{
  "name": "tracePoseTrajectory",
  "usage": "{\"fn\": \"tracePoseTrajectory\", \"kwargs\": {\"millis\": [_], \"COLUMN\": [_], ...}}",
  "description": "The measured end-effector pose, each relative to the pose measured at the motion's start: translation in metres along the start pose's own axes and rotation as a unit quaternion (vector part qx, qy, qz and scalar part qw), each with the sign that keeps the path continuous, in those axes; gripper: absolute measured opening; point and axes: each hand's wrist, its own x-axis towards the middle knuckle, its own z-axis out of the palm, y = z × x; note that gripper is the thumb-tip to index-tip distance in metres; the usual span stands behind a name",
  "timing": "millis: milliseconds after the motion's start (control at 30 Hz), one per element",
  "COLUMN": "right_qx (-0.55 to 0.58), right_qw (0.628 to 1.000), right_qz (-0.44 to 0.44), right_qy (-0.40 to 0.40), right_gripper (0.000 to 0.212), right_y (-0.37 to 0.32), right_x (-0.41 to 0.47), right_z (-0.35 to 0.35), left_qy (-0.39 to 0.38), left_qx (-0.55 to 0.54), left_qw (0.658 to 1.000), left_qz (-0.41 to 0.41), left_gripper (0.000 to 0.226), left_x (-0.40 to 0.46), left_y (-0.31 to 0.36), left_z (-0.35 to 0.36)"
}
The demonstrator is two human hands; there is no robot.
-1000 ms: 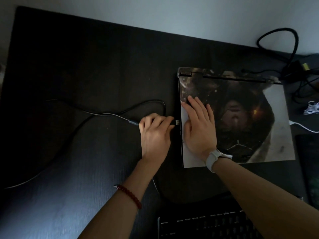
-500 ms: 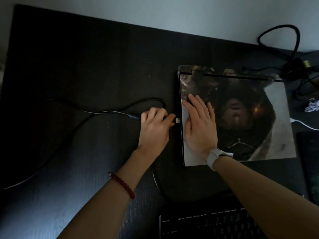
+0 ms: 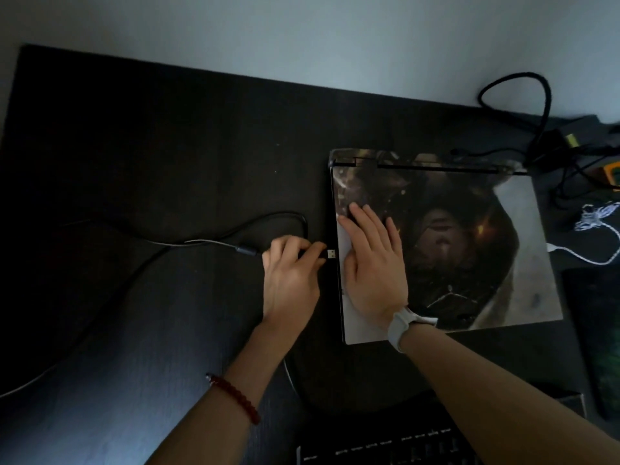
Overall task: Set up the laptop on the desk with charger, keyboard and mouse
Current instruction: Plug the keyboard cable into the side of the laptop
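Dim light falls across our dark wood-grain desk [image 3: 134,162], which runs back to a pale wall. We have the closed laptop with a printed picture skin on its lid [image 3: 469,250] lying flat at the right of the desk. Our right hand [image 3: 372,263] rests flat on the lid near its left edge, fingers straight, bracing it. Our left hand [image 3: 290,273] pinches the thin black cable with a silver metal USB plug [image 3: 331,253] just behind the plug, and the plug tip sits at the laptop's left edge; we cannot tell whether it has entered a port.

We judge the laptop rigid and fairly heavy, though it could slide on the smooth desk under a sideways push, so pressing down on the lid makes sense. The cable is limp and light, so the stiff moulded body behind the plug is the place to hold. The plug looks small and should go in straight, without forcing.

At the bottom edge sits a black keyboard [image 3: 385,448]. A white cable [image 3: 583,260] meets the laptop's right side, and tangled black leads [image 3: 536,129] lie at the far right corner.

We can read no brand, label or writing anywhere; the keycap markings are too blurred.
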Motion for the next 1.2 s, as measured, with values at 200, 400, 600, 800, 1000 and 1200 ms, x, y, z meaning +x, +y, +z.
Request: {"fn": "tracePoseTrajectory", "kwargs": {"millis": [200, 400, 600, 800, 1000, 1200], "right_qx": [-0.004, -0.015, -0.032, -0.035, -0.031, -0.027], "right_qw": [1.000, 0.999, 0.999, 0.999, 0.999, 0.999], "right_qz": [0.006, 0.007, 0.003, 0.004, 0.008, 0.003], "right_qy": [0.019, 0.031, 0.030, 0.025, 0.014, 0.025], "right_gripper": [0.051, 0.050, 0.049, 0.049, 0.050, 0.051], "right_y": [0.010, 0.014, 0.016, 0.015, 0.016, 0.018], "right_x": [0.021, 0.018, 0.019, 0.018, 0.019, 0.020], "right_z": [-0.012, -0.011, -0.008, -0.009, -0.009, -0.008], "left_qy": [-0.018, -0.037, -0.054, -0.084, -0.114, -0.095], "left_qx": [0.006, 0.010, 0.025, 0.035, 0.061, 0.047], "left_qw": [0.999, 0.999, 0.997, 0.992, 0.988, 0.988], "left_qz": [0.032, 0.030, 0.054, 0.083, 0.090, 0.112], "left_gripper": [0.021, 0.023, 0.025, 0.021, 0.023, 0.017], "left_x": [0.026, 0.022, 0.030, 0.034, 0.042, 0.038], "left_y": [0.008, 0.013, 0.010, 0.009, 0.010, -0.003], "left_z": [0.002, 0.003, -0.001, -0.007, -0.011, -0.016]}}
